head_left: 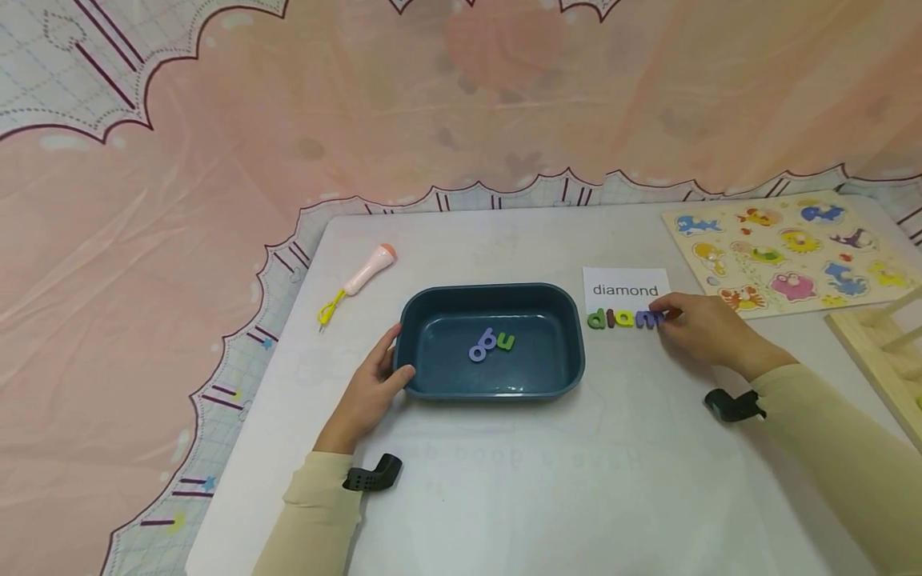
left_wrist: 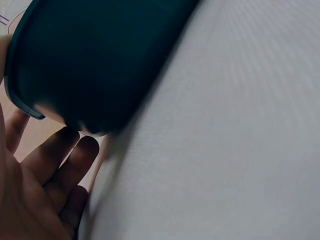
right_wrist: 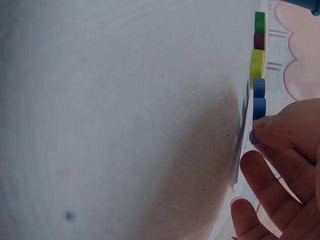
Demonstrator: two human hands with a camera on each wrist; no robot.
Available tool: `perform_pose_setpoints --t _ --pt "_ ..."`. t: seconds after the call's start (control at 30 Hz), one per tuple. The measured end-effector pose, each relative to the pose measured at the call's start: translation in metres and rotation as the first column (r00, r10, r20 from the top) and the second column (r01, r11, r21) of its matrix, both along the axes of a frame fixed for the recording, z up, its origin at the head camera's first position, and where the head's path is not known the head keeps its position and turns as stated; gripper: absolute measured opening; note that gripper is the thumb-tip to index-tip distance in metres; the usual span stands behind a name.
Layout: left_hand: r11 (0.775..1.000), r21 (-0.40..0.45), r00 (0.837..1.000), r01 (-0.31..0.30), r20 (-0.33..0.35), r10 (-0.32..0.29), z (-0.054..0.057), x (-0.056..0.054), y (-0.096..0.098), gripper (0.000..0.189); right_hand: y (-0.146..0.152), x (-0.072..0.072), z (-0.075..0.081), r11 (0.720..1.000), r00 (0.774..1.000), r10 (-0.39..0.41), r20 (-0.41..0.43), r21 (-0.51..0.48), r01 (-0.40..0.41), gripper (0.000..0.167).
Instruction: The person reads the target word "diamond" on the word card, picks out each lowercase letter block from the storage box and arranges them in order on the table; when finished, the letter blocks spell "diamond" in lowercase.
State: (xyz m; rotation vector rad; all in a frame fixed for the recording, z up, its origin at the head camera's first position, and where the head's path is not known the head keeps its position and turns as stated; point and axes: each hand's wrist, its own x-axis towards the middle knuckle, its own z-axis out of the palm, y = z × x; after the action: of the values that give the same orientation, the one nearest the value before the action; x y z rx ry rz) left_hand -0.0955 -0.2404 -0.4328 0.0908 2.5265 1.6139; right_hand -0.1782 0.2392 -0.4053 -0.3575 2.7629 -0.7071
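My left grip (head_left: pixel 366 392) clamps the blue tray (head_left: pixel 493 396) by its rim while my right grip (head_left: pixel 709 332) pinches the purple m (head_left: pixel 645 320) at the word card (head_left: pixel 625 280)'s lower edge, best nudged gently, level with the yellow a (head_left: pixel 623 319).

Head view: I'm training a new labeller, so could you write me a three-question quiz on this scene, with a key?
1. Multiple choice. The card reads: (a) circle (b) diamond (c) square.
2. Count. How many letters lie in the tray?
3. Fill in the blank. In the row just below the printed word, the right hand has its fingers at the ____.

Key:
1. b.
2. Three: two purple, one green.
3. m.
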Motion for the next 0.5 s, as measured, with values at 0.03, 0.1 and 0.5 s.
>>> perform_pose_setpoints --t 0.03,0.1,0.5 --pt "1.000 -0.002 1.000 0.000 0.003 0.000 0.0001 0.0000 0.0000 0.070 -0.0001 -0.0001 -0.0004 1.000 1.000 0.002 -0.003 0.002 -0.002 0.038" --pt "1.000 -0.004 1.000 0.000 0.007 0.000 0.0005 0.0001 0.0000 0.070 -0.0003 -0.0005 -0.0010 1.000 1.000 0.004 -0.008 0.005 -0.004 0.038" --pt "1.000 -0.015 1.000 0.003 0.002 -0.003 0.0007 0.0005 -0.0002 0.070 -0.0043 -0.0046 -0.0019 1.000 1.000 0.024 -0.019 0.015 -0.024 0.037"
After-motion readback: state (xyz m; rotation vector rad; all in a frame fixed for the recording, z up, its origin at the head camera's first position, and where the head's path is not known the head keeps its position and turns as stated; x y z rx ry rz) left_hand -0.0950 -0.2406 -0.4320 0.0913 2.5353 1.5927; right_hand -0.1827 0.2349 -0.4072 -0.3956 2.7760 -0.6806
